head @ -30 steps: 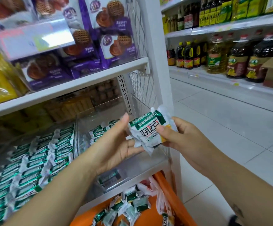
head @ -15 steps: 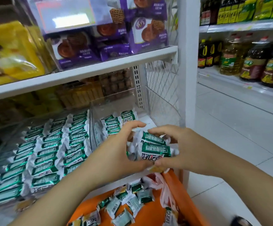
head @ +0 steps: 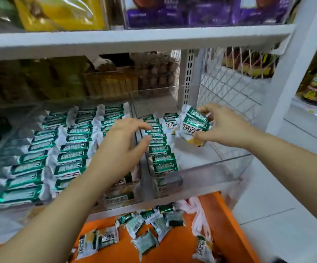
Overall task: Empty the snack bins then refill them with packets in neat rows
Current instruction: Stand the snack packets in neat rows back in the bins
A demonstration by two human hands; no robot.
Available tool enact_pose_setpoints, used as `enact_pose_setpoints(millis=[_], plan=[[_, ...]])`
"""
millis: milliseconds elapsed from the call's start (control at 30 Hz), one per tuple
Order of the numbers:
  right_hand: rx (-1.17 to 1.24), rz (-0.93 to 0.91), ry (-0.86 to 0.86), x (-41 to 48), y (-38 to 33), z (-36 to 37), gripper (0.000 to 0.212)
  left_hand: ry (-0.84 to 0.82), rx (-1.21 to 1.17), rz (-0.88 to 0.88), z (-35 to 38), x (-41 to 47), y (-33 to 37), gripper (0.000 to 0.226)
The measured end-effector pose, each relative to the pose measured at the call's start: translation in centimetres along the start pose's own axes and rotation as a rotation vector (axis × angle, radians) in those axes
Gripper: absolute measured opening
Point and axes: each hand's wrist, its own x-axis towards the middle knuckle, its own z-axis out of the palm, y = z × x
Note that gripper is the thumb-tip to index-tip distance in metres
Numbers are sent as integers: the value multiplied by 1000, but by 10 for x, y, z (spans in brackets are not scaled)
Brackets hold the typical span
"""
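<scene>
The right hand (head: 224, 128) grips perhaps three green-and-white foil packets (head: 193, 126) just right of the row (head: 161, 147) in the clear plastic bin (head: 214, 168), where the open left hand (head: 123, 147) rests.

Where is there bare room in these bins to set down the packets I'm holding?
The right bin floor is bare between its left-side row of packets and the wire mesh side, under your right hand. The left bin is packed with rows.

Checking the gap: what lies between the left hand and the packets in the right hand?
Head view: a row of green packets in the clear bin lies there.
</scene>
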Motion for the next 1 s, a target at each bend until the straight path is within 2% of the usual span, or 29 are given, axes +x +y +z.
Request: enact_pose_setpoints(millis=[167,267,367,467,533,633,767,900,1000], plan=[[-286,61,-189,57,36,37,40,64,-95,18,7,-4,-11,19],[-210,55,-296,79,43,54,42,74,-156,24,9,-6,-16,14],[-195,-5,-377,100,44,60,60,64,-242,-3,11,-7,-19,12],[-280,19,-330,109,46,57,73,64,-276,1,12,-7,-22,17],[-168,118,-292,109,49,56,74,65,-276,7,13,-6,-23,18],[-22,219,-368,103,48,65,67,67,-279,15,14,-6,-23,18],[-44,177,-328,102,43,80,64,73,-275,20,14,-7,-24,18],[-173,162,-311,95,37,69,72,70,-245,17,15,-8,-25,17],[-180,73,-174,74,27,50,69,50,-208,20,14,-8,-25,15]])
